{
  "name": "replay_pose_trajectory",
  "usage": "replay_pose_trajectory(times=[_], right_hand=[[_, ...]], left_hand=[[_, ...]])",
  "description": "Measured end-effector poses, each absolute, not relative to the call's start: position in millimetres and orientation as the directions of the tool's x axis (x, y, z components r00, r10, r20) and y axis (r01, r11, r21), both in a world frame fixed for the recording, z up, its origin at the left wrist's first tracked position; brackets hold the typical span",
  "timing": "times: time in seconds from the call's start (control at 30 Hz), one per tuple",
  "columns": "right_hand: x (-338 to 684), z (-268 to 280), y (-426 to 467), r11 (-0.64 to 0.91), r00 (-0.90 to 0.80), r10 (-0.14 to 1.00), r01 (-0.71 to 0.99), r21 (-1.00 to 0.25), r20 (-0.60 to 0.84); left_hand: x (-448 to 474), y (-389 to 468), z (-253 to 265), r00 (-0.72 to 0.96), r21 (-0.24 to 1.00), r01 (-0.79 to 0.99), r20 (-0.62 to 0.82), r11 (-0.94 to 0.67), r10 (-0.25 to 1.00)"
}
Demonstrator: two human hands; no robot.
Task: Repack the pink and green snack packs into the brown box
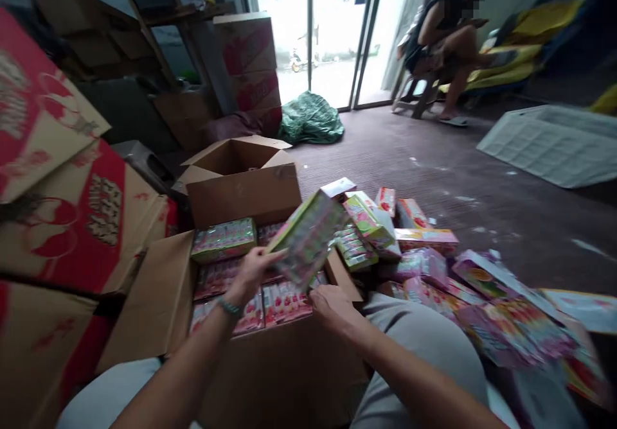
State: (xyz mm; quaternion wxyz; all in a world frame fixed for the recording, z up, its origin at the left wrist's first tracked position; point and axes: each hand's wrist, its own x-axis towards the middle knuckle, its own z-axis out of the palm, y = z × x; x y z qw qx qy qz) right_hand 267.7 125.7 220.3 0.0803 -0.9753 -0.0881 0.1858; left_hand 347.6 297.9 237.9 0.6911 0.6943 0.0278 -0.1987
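A green-edged snack box (313, 236) with a see-through face is held tilted above an open carton (178, 288). My left hand (253, 271), with a dark beaded bracelet at the wrist, is closed on its left edge. My right hand (332, 310) has its fingers curled at the box's lower corner and seems to pinch it, though motion blurs the contact. Inside the carton lie several red-and-pink packs (288, 302) side by side, and a similar green box (225, 239) rests at the back left corner.
Loose snack boxes (429, 239) and purple packs (515, 332) are heaped on the floor to my right. Another open carton (241, 159) stands behind. Red printed cartons (96, 217) are stacked at left. A green sack (311, 117) lies by the glass door; a person (438, 31) sits near it.
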Motion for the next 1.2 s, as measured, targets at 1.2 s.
replay_pose_trajectory(times=[1.2], right_hand=[[328.8,175.0,150.9,-0.925,0.858,0.364,0.288,-0.246,-0.363]], left_hand=[[406.6,487.6,146.5,0.937,-0.001,-0.268,0.232,-0.963,-0.261]])
